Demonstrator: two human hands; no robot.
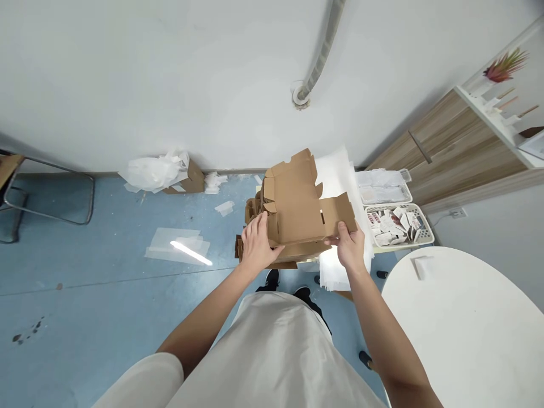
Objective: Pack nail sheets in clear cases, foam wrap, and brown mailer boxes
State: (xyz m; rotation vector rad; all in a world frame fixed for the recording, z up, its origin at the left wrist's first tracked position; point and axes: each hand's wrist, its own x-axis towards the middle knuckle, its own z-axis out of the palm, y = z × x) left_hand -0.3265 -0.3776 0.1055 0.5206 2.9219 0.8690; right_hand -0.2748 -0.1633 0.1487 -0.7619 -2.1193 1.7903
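Observation:
A brown cardboard box blank (297, 207), partly folded with its flaps spread, lies in front of me on top of a pile of similar flat cardboard (250, 211). On its left side, my left hand (256, 242) grips the near corner, fingers along the side flap and thumb across the front edge. My right hand (351, 246) pinches the right side flap (340, 211) between thumb and fingers. Part of the fingers under that flap is hidden. Right of the pile, a stack of white wrapping sheets (340, 170) sits beneath the flap.
White baskets stand at the right, one with small printed packets (393, 225), another with clear wrapping (382, 186). A round white table (471, 328) is at my right. Plastic wrap (155, 171) beside a carton (193, 178), scraps and a metal-framed chair (91, 198) are on the left floor.

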